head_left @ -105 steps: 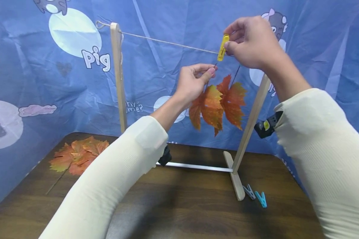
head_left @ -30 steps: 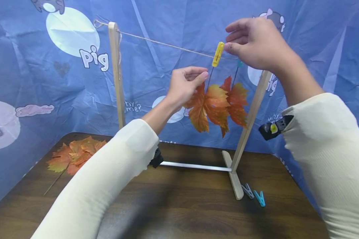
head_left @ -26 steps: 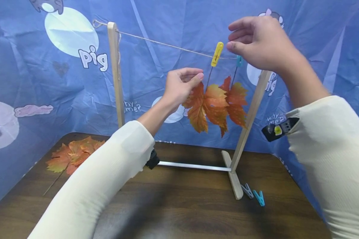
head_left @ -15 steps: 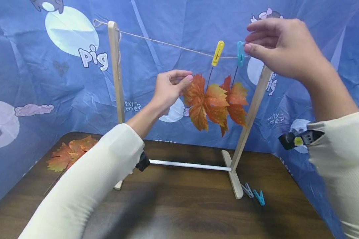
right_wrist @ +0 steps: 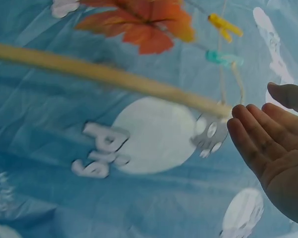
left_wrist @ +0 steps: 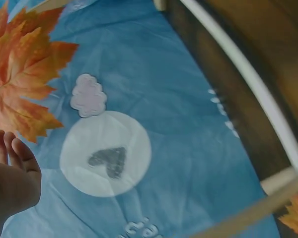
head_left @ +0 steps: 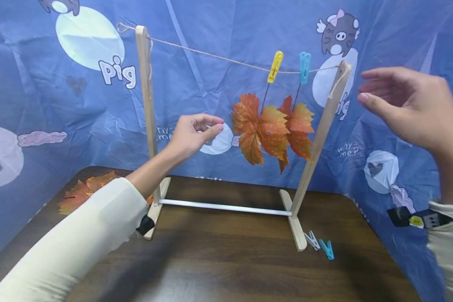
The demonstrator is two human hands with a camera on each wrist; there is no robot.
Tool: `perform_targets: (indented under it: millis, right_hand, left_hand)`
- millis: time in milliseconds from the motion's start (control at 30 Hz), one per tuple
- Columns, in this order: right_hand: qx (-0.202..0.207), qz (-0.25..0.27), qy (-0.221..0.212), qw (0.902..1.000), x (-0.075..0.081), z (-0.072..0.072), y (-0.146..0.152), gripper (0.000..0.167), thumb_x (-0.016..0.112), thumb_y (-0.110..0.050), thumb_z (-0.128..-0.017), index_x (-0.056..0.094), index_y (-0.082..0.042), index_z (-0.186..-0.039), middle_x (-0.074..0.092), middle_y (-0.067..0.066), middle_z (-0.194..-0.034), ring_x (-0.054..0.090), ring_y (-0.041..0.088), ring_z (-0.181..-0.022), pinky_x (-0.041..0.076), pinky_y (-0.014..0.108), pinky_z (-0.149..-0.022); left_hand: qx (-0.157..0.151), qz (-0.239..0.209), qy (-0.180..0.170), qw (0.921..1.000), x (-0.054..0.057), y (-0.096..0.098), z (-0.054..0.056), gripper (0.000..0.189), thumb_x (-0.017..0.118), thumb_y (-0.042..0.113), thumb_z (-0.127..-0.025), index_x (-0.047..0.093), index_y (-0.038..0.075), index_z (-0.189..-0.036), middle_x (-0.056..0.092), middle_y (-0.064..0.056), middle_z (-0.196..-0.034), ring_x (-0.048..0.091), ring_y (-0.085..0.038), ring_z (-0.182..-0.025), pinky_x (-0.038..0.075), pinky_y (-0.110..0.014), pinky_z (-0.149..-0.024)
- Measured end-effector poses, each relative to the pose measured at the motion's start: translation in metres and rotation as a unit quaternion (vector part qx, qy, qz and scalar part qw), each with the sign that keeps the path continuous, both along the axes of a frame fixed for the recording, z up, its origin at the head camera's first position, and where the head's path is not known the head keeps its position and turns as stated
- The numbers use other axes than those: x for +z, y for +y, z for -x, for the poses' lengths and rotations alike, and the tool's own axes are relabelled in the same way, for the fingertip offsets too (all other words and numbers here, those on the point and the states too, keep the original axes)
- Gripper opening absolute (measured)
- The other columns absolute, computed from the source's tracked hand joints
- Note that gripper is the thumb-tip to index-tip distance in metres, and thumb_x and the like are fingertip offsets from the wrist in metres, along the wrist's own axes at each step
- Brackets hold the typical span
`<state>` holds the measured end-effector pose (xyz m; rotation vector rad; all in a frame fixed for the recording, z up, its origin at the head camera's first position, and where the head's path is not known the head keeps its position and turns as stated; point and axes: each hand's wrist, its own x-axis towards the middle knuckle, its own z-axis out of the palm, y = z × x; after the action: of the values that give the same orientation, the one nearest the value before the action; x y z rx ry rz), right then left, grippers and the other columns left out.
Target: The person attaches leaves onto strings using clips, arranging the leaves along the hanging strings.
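My left hand (head_left: 190, 133) hangs in the air left of the hanging leaves, fingers loosely bent and holding nothing. Off to the right of the rack, my right hand (head_left: 411, 107) is also in the air, its fingers relaxed and bare. A yellow clothespin (head_left: 275, 67) pins the stem of one orange maple leaf (head_left: 256, 130) to the string (head_left: 211, 55). Beside it, a blue clothespin (head_left: 304, 68) grips the stem of a second maple leaf (head_left: 300, 126). The right wrist view shows the yellow clothespin (right_wrist: 225, 27) and blue clothespin (right_wrist: 223, 58) beyond the fingers.
The wooden rack (head_left: 320, 138) stands on a brown table (head_left: 226, 256), a white rod (head_left: 226, 207) joining its feet. By its right foot lie a grey clothespin (head_left: 311, 240) and a light-blue clothespin (head_left: 327, 250). More maple leaves (head_left: 84, 193) lie at left, partly behind my sleeve.
Both hands have let go: the right left the yellow clothespin and moved right and down, the left released the leaf stem and moved left and down. The leaf now hangs from the yellow clothespin.
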<state>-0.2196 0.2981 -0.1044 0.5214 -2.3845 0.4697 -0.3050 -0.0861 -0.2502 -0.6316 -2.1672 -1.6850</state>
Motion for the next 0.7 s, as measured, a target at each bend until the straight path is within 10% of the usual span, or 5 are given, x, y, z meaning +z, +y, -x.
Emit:
perform_targets:
  millis: [200,433,700]
  right_hand:
    - [-0.018,0.007,-0.027,0.9994,-0.033,0.000,0.035,0.042,0.065,-0.022,-0.103,0.060,-0.003,-0.139,0.068,0.029,-0.120,0.048,-0.025,-0.083,0.035,0.000,-0.068]
    - [-0.050,-0.011,-0.078,0.9956,-0.084,0.007,0.065,0.044,0.062,-0.029,-0.104,0.059,0.000,-0.138,0.068,0.030,-0.116,0.067,0.046,-0.098,0.033,0.000,-0.065]
    - [-0.003,-0.007,-0.108,0.9941,-0.143,0.024,0.092,0.032,0.070,-0.018,-0.099,0.067,-0.002,-0.127,0.075,0.019,-0.101,0.057,-0.014,-0.080,0.045,0.007,-0.065]
  left_hand:
    - [-0.002,0.087,0.000,0.9962,-0.021,-0.026,-0.014,0.025,0.073,0.027,-0.098,0.077,0.010,-0.116,0.075,-0.004,-0.085,0.068,-0.021,-0.082,0.047,-0.027,-0.066]
    - [-0.026,0.139,-0.031,0.9894,-0.046,-0.060,-0.028,0.023,0.074,0.022,-0.097,0.076,0.009,-0.115,0.076,-0.005,-0.097,0.068,-0.019,-0.082,0.050,-0.027,-0.068]
    - [-0.063,0.208,-0.056,0.9745,-0.071,-0.104,-0.041,0.021,0.073,0.023,-0.097,0.076,0.012,-0.114,0.076,-0.001,-0.098,0.067,-0.017,-0.085,0.052,-0.030,-0.072]
